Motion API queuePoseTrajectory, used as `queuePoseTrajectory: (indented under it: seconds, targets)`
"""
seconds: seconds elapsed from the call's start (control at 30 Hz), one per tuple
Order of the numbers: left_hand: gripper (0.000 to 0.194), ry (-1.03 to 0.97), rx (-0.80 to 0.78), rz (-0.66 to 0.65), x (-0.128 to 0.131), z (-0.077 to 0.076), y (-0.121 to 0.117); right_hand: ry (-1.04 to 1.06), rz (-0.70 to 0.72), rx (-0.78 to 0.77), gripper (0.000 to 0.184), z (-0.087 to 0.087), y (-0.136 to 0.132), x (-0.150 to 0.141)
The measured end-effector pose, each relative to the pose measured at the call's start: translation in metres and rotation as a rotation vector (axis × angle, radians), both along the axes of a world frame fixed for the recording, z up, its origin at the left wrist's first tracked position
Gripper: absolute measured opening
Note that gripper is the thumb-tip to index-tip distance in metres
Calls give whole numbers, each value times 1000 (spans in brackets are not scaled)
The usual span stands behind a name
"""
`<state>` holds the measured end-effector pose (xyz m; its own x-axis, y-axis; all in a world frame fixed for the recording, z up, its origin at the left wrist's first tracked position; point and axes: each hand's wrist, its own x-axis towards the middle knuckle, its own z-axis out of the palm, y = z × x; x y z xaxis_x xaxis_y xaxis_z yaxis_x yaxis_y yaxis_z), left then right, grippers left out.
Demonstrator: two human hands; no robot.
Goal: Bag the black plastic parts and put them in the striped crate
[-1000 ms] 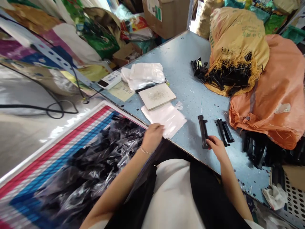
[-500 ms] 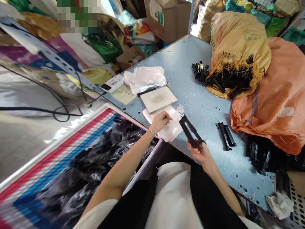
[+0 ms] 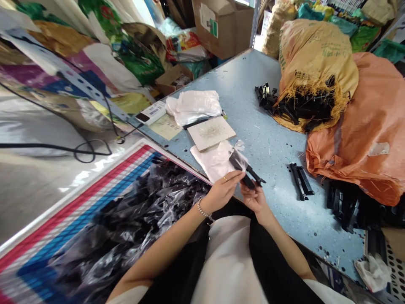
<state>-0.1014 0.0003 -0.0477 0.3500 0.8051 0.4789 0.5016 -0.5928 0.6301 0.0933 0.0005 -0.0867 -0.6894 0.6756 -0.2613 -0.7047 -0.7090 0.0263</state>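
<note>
My right hand grips the near end of a pair of long black plastic parts over the table's front edge. A clear plastic bag covers the far end of the parts. With fingers closed, my left hand pinches the bag's edge against them; its fingertips are partly hidden. Beneath and beyond lies a stack of flat clear bags, partly under a pale board. Another pair of black parts rests on the table to the right.
A striped crate of bagged black parts stands at left, against the blue table. More folded bags lie behind the board. A yellow sack spills black parts; an orange sack sits beside it.
My left hand has come right from the bag stack to the black parts, bringing a clear bag over their far end. My right hand has shifted slightly left with the parts.
</note>
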Motion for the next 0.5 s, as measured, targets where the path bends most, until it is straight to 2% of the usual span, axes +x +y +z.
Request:
queuePoseTrajectory:
  seconds: [0.1, 0.17, 0.2, 0.27, 0.33, 0.43, 0.5]
  targets:
    - [55, -46, 15, 181, 0, -6, -12, -13, -85, 46, 22, 11, -13, 3]
    - [57, -42, 67, 259, 1, -12, -15, -125, -98, 102, 23, 17, -19, 2]
    - [60, -29, 107, 257, 3, -14, -17, -238, -94, 148, 23, 19, -20, 1]
    - [65, 17, 195, 176, 9, -12, -22, -501, -108, 246, 21, 22, -18, -3]
    - [69, 83, 248, 36, 18, -5, -29, -751, -172, 350, 18, 24, -16, -5]
    - [70, 201, 220, -129, 27, 9, -38, -1187, -259, 580, 13, 29, -20, -4]
    - [64, 262, 186, -164, 26, 16, -43, -1461, -234, 786, 16, 35, -28, -2]
